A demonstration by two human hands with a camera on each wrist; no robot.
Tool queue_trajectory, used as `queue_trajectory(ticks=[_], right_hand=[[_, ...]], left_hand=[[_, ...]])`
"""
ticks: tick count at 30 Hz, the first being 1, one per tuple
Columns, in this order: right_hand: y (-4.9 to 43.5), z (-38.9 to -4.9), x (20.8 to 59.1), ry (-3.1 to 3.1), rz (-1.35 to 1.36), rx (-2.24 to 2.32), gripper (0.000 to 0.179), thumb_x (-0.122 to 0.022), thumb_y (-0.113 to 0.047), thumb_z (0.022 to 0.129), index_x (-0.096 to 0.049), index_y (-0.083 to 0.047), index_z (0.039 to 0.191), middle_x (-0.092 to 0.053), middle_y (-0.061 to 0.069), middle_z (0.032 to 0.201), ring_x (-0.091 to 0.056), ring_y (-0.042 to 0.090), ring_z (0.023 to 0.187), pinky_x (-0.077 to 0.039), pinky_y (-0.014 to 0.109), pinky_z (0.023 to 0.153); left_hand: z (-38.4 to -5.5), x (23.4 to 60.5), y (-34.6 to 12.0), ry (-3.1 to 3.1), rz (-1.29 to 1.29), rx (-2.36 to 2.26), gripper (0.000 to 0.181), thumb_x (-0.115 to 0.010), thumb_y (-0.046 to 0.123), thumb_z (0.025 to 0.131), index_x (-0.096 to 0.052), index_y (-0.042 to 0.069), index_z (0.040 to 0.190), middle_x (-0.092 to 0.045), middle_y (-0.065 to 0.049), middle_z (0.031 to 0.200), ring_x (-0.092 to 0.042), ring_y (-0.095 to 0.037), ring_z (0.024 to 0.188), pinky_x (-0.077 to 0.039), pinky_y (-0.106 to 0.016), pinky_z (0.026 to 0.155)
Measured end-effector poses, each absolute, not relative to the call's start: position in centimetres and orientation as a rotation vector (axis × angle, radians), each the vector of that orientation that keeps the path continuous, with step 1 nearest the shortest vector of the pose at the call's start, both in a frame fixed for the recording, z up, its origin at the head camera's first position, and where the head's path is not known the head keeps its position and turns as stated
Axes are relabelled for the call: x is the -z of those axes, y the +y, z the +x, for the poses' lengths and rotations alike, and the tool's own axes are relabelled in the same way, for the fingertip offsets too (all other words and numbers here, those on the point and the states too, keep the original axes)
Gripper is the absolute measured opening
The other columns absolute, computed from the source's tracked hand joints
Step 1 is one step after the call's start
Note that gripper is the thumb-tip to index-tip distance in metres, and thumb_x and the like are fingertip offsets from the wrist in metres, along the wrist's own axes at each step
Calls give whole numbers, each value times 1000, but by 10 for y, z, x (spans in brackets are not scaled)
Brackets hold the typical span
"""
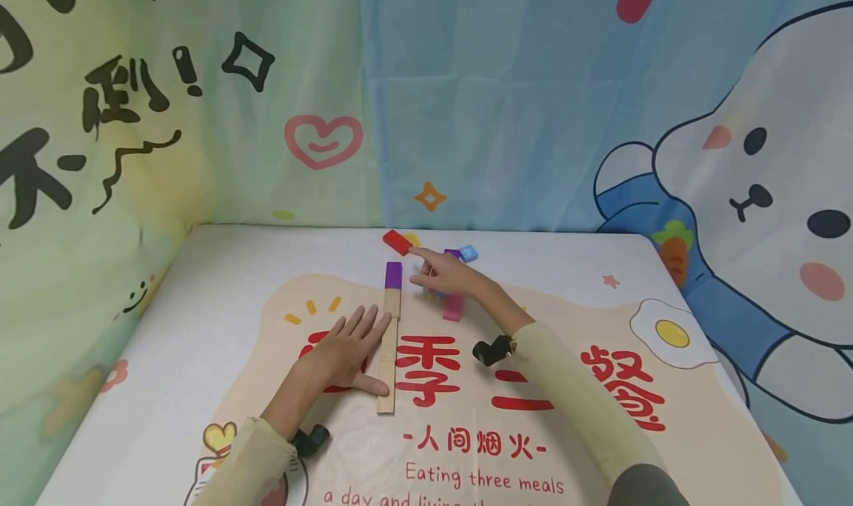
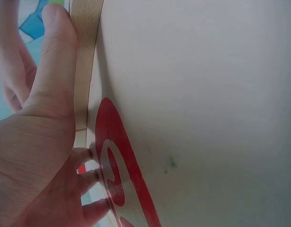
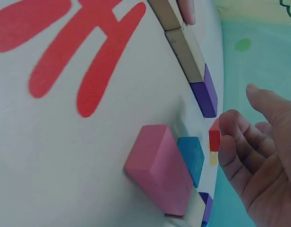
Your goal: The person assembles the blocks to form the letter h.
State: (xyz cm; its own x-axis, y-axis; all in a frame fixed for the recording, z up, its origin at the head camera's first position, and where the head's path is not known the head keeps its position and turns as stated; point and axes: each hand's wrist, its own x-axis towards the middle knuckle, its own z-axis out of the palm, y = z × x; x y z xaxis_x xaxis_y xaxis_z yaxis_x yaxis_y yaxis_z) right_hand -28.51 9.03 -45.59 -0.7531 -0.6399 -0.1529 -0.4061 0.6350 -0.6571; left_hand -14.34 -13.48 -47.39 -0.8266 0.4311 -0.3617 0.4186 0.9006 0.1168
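Note:
A straight row of plain wooden blocks (image 1: 388, 365) runs away from me, with a purple block (image 1: 394, 275) at its far end. My left hand (image 1: 346, 352) lies along the row's left side, fingers spread and straight, its thumb against the wood. Beyond the purple block, a red block (image 1: 397, 242) sits at an angle, partly in front of a yellow block (image 1: 414, 239). My right hand (image 1: 448, 275) reaches over from the right, index fingertip right at the red block's corner. Its other fingers bend loosely, and nothing shows between them in the right wrist view.
Under and beside the right hand stand a pink block (image 3: 157, 165), a blue block (image 3: 192, 156) and a second purple block (image 1: 452, 253). A light blue block (image 1: 469, 253) lies farther back. The printed tablecloth (image 1: 533, 447) ends at a curtain (image 1: 480, 121) behind.

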Motion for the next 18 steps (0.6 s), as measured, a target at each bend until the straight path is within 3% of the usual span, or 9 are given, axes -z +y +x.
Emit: queue_trajectory(ticks=[18], right_hand=[[112,-264,466,2516,-842,880,69,-66,-24,93,-33,-4,150,-63,4,90,-55,11,75,-48,21,69]], left_hand=[[-143,473,-135,2684,643,-50,119,-62,78,70,-8,17,157,-11,-11,165,-10,-34,153,-19,-52,122]])
